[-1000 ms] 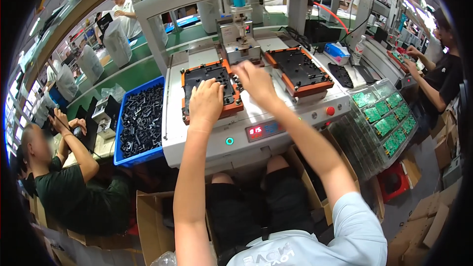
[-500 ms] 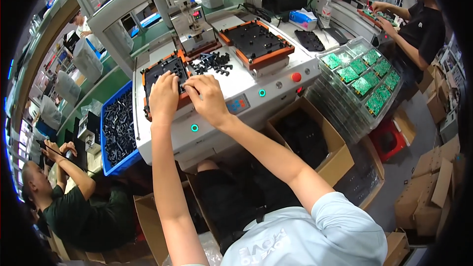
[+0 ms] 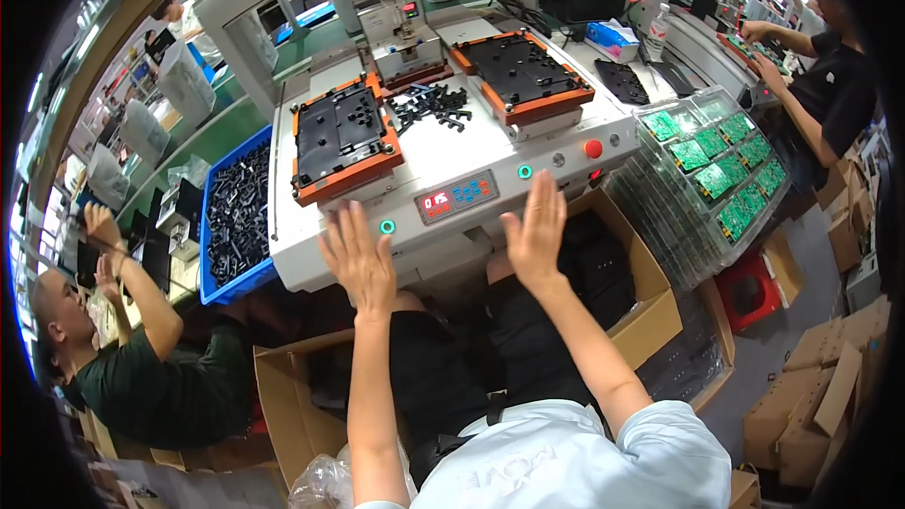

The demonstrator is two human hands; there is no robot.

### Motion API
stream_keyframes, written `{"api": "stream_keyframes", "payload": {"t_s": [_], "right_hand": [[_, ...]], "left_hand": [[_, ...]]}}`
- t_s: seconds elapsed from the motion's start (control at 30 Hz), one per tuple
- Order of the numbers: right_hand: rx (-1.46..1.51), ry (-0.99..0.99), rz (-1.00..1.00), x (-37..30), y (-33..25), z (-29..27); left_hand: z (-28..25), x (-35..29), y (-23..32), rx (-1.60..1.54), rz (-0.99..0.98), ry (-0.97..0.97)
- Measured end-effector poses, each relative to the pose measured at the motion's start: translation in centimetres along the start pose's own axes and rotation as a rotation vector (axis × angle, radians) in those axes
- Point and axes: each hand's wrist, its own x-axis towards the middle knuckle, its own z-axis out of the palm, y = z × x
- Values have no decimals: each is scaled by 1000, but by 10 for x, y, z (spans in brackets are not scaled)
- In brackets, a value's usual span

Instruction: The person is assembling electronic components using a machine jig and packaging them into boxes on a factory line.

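My left hand is open and empty, its fingers stretched forward beside the left green-lit button on the white machine's front. My right hand, also open with nothing in it, has its fingertips just below the right green-lit button. Whether either hand touches the machine is unclear. Beyond the left hand sits an orange-edged fixture holding a black plastic panel with small black parts on it. A second such fixture stands to the right. Small black plastic pieces lie heaped between them.
Left of the machine, a blue bin holds many small black parts. A stack of clear trays with green circuit boards stands right. Open cardboard boxes flank my legs. One co-worker sits left, another works right.
Both hands have drawn back from the left fixture toward me and spread apart, the right one moving rightward. The fixture and the machine's display are now uncovered. The view has shifted slightly.
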Motion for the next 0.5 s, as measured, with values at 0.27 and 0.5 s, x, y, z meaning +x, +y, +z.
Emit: {"api": "stream_keyframes", "payload": {"t_s": [0.27, 0.5], "right_hand": [[-76, 60, -22, -6, 28, 18], [-87, 70, -28, -4, 34, 24]], "left_hand": [[12, -31, 9, 0, 89, 83], [22, -28, 7, -7, 91, 139]]}}
